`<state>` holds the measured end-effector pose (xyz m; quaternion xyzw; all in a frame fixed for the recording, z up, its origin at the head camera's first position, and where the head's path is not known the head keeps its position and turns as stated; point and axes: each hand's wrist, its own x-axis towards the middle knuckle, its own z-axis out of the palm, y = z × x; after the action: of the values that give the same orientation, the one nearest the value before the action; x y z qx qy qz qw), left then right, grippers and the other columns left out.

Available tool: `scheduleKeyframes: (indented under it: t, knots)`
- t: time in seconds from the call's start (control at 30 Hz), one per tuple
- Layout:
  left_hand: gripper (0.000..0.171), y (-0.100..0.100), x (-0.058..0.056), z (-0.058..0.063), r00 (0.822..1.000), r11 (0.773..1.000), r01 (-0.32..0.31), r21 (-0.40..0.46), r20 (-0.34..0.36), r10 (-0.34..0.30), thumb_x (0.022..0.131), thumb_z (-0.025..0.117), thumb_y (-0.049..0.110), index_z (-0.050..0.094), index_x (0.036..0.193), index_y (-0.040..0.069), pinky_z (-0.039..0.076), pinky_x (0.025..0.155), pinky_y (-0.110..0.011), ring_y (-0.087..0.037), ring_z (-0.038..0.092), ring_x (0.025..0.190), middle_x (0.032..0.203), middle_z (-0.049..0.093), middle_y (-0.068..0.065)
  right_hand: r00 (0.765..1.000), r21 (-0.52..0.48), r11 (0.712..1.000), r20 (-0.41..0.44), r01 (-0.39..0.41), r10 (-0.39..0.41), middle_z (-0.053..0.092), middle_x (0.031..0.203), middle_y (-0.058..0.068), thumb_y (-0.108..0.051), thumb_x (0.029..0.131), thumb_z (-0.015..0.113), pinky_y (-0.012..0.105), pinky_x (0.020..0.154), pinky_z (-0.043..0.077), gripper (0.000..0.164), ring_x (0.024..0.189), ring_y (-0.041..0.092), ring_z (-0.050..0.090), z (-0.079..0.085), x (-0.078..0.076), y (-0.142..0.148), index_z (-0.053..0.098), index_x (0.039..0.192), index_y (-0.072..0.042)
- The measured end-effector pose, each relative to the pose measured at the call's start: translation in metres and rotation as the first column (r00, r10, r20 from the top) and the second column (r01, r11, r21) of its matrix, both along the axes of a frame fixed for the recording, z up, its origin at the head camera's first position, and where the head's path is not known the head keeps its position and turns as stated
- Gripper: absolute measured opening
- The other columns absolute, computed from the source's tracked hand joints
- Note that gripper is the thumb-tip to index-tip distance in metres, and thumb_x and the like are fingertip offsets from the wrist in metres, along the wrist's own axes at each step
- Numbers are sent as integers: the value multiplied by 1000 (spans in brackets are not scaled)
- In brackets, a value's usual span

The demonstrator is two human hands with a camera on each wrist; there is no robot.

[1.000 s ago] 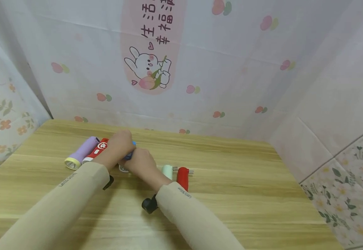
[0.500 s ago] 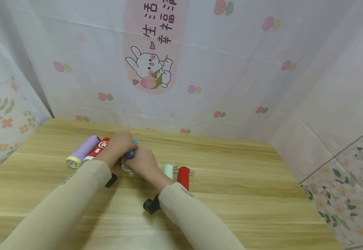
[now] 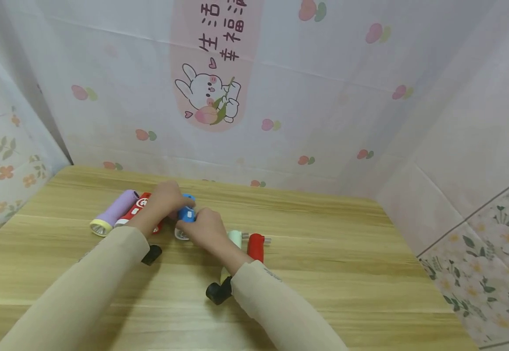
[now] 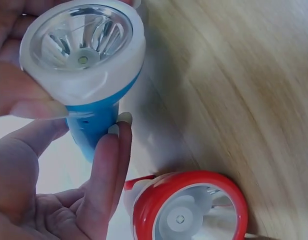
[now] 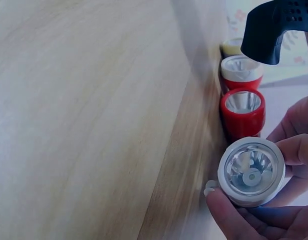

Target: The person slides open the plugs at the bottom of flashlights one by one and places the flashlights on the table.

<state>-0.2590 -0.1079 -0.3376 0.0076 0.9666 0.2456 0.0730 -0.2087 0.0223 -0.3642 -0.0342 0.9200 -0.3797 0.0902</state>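
Note:
A blue flashlight (image 3: 187, 214) with a white head is between both hands over the table. My left hand (image 3: 163, 202) holds its blue body (image 4: 95, 120), fingertips curled against the side in the left wrist view. My right hand (image 3: 208, 229) grips it around the white head (image 5: 251, 172), with thumb and fingers on opposite sides of the rim. Just left, a red flashlight (image 5: 243, 112) is mostly hidden behind my left hand in the head view. Beside that lie a red flashlight with a white rim (image 3: 137, 208) and a purple one with a yellow rim (image 3: 116, 209).
To the right of the hands, a mint green flashlight (image 3: 235, 238) and a red one (image 3: 256, 246) show metal plug prongs, both partly covered by the right forearm. A patterned cloth (image 3: 324, 107) hangs behind the wooden table (image 3: 324, 273).
My right hand has shifted slightly right and my left hand slightly left, so more of the blue flashlight shows between them. The other flashlights stay put.

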Motion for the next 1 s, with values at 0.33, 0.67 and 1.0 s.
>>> scheduleKeyframes:
  t: [0.33,0.67,1.0]
  knots:
    - [45,-1,-3,-1,999,995,-40,95,29,38,86,73,42,55,76,3,40,57,-25,-19,46,68,72,42,-3,1000,6,1000,-26,-14,14,51,58,-5,-36,88,70,23,45,36,33,52,11,46,11,9,11,61,67,-13]
    - [57,3,1,2,995,952,-60,299,97,33,88,72,47,38,58,11,31,54,-26,-13,32,52,53,30,5,990,-25,997,-122,-68,64,52,58,-5,-42,90,70,21,44,33,35,50,9,44,23,21,30,64,74,-11]
    - [63,20,22,14,997,876,-32,482,78,-7,92,71,42,63,126,-10,61,91,-39,-28,78,92,119,71,-25,990,-23,997,-123,-71,67,75,90,9,-49,88,74,22,54,52,61,64,10,64,33,35,52,68,119,3]
